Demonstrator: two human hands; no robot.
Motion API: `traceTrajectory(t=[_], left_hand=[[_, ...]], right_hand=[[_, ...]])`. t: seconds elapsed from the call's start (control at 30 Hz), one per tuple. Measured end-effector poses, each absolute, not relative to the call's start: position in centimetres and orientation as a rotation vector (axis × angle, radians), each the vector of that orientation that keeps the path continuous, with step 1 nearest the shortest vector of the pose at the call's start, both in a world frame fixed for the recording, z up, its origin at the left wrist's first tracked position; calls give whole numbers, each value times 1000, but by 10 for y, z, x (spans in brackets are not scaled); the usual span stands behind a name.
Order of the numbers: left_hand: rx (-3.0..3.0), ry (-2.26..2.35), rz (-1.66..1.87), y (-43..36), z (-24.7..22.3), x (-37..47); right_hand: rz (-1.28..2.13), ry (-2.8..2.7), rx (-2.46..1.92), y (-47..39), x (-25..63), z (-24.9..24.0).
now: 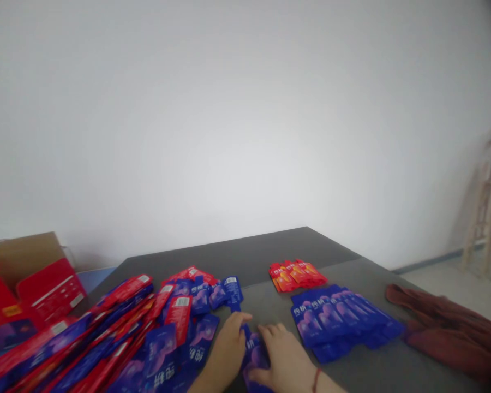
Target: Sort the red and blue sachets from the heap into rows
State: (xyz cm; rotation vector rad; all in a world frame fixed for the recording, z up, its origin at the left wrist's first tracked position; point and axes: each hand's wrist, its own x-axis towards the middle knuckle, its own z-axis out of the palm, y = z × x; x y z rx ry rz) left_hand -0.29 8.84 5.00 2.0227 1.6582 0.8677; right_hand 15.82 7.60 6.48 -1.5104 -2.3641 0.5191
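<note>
Apparently "纯粉" on the fanned blue packets [339,316]

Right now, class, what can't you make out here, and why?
Head view:
Blue packet under the right hand: partly hidden by that hand.
Red box, left side: cut off by left edge.
Brown cloth, far end: cut off by right edge.
Orange packets, fine print: too small, blurred.

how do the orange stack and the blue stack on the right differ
The orange stack is red-orange; the blue stack is blue with purple. The blue stack spreads wider than the orange stack. The orange stack lies farther from the person than the blue stack. Both are overlapping packets on the table.
</note>
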Motion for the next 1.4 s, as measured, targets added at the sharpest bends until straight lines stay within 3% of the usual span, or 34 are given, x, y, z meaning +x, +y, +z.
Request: traceTrajectory(t=[0.17,0.57,0.9,1.07,1.13,1.27,1.4], left_hand=[[2250,1829,694,94,43,-33],[2314,2139,287,196,54,-23],[2463,1993,283,140,86,-29],[2372,2120,379,99,110,-46],[2409,2079,344,86,106,-46],[2639,1713,233,69,76,-32],[2710,1526,331,63,54,-12]], right_hand=[[415,-2482,-1591,81,106,52],[890,-2168,-1398,98,118,34],[846,-2301,-1269,91,127,42],[516,-2317,-1357,84,134,46],[414,-2375,-1280,79,140,49],[568,-2603,-1066,67,156,52],[531,-2540,-1089,63,162,38]])
